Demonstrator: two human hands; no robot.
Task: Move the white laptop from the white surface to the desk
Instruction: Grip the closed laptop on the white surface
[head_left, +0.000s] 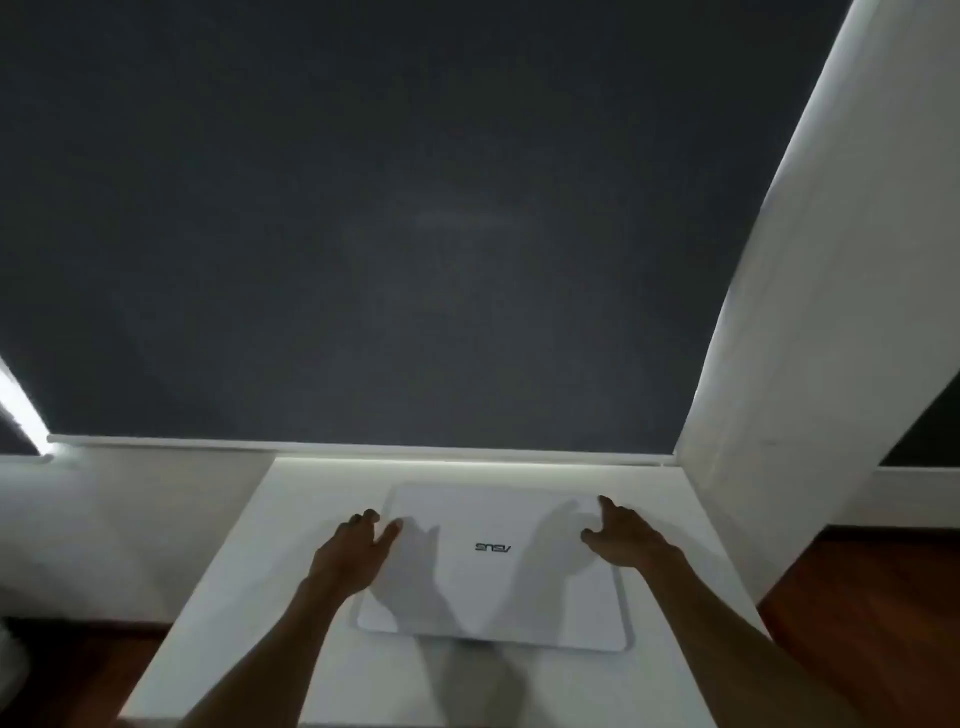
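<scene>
The white laptop (498, 566) lies shut and flat on the white surface (670, 525), its logo facing away from me. My left hand (353, 551) is at the laptop's left edge. Its thumb is over the lid and its curled fingers are just outside the edge. My right hand (621, 535) is over the lid near the far right corner, fingers spread. Both hands cast shadows on the lid, and neither clasps the laptop. No desk is in view.
A dark grey blind (395, 218) fills the wall behind the surface, its white bottom rail (311, 442) just above the far edge. A white wall column (831, 291) stands at the right. Dark wooden floor (883, 613) shows on both sides.
</scene>
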